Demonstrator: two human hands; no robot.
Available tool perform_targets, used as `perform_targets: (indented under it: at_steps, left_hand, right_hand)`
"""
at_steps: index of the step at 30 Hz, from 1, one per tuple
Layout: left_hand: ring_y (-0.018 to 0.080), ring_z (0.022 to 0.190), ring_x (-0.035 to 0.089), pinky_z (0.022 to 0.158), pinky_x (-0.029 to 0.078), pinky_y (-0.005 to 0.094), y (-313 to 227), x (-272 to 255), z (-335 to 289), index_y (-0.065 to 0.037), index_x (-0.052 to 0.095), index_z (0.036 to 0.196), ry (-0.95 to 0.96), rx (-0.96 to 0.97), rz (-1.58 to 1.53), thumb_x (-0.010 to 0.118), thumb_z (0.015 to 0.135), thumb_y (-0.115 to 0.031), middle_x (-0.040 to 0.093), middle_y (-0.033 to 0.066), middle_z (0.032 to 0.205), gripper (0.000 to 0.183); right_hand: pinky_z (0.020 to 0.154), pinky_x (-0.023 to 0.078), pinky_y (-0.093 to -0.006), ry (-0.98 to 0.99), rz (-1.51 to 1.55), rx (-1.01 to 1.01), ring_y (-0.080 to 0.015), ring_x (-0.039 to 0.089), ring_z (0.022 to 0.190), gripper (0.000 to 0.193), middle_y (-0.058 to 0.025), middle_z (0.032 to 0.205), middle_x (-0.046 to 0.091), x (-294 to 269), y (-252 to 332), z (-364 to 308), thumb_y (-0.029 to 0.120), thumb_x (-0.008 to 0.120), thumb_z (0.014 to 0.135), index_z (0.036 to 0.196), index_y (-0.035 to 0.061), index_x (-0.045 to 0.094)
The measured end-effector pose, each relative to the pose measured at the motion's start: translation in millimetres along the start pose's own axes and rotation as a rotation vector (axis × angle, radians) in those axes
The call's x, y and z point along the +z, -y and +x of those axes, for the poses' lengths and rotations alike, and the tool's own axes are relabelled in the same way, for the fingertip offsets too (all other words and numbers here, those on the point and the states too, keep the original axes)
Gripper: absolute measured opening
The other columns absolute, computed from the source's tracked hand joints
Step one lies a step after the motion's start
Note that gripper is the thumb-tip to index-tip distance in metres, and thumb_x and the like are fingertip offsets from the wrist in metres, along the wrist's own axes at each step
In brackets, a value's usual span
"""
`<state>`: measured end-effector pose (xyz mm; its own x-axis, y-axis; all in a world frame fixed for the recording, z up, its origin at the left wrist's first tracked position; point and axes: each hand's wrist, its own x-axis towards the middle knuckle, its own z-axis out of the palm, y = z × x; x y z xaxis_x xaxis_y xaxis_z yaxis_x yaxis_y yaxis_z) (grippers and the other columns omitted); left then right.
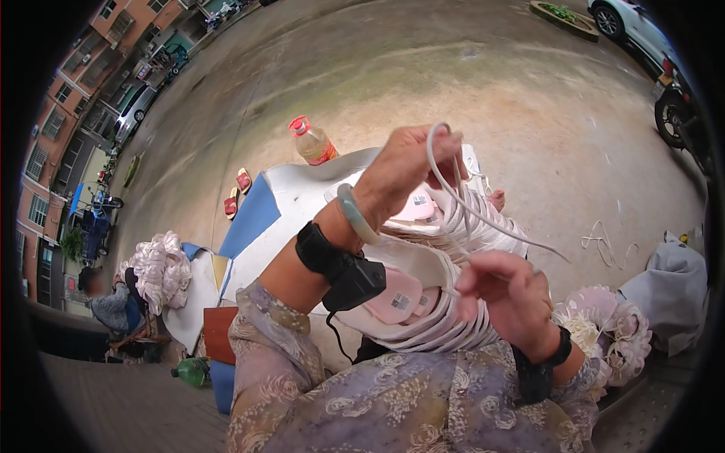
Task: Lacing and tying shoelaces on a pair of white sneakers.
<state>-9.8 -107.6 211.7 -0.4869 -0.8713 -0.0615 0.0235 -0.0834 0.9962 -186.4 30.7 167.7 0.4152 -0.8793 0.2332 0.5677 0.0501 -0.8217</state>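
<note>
My left hand is raised over the pile with its fingers pinched on a white shoelace. The lace loops above the fingertips, and one end sticks out to the right. Below it, my right hand is held with its fingers loosely curled and apart, close to the hanging part of the lace; its fingertips are slightly blurred. Under both hands lie stacked white shoe uppers, their edges layered at the right. Pink tongue-like pieces with printed labels show inside them.
A white and blue sheet lies under the pile. Beyond it stands a bottle with a red cap. Red slippers are at the left, pale bundles at the right. Another person sits at far left beside a white heap.
</note>
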Motion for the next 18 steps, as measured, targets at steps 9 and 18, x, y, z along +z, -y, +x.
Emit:
perform_targets:
  at_steps: [9, 18]
  left_hand:
    - [0.0117, 0.075, 0.056, 0.07, 0.043, 0.0251, 16, 32, -9, -0.002, 0.06, 0.084, 0.281, -0.136, 0.076, 0.055, 0.086, -0.034, 0.063, 0.0067, 0.08, 0.033]
    - [0.0094, 0.053, 0.054, 0.047, 0.043, 0.0205, 2, 49, 7, -0.004, 0.053, 0.076, 0.543, -0.169, 0.118, 0.051, 0.089, -0.025, 0.055, 0.0036, 0.063, 0.025]
  right_hand:
    - [0.049, 0.042, -0.025, 0.054, -0.103, 0.027, -0.0156, 0.052, 0.055, 0.057, -0.0154, 0.079, 0.058, -4, 51, -3, 0.045, 0.038, 0.093, 0.104, -0.0082, 0.055]
    - [0.044, 0.037, -0.0189, -0.164, -0.115, -0.194, -0.0087, 0.045, 0.046, 0.052, -0.0107, 0.074, 0.056, -20, 68, 18, 0.039, 0.029, 0.097, 0.1, -0.0062, 0.055]
